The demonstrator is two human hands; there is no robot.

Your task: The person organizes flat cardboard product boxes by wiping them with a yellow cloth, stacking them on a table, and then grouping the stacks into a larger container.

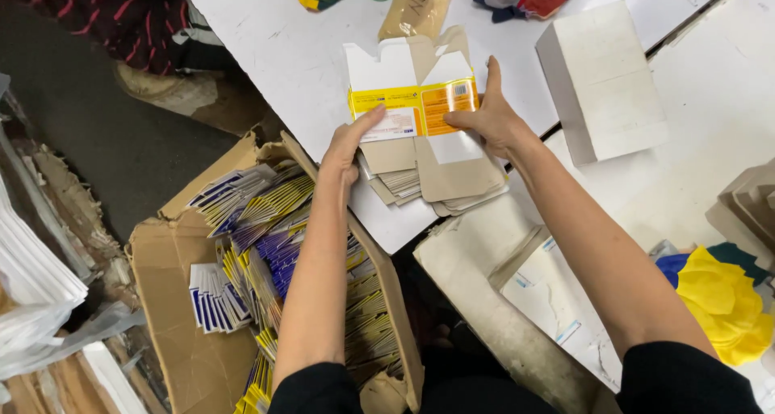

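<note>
Two hands on one flat carton blank – yellow band across the middle with a white label patch and an orange one, white flaps above. It sits on top of one messy stack of blanks on the white worktop. Left hand pinches its left edge, thumb over the yellow; right hand has fingers spread flat along the right edge. One closed white box sits to the right – one brown cardboard box below left, stuffed with blue-and-yellow blanks, too many to count.
</note>
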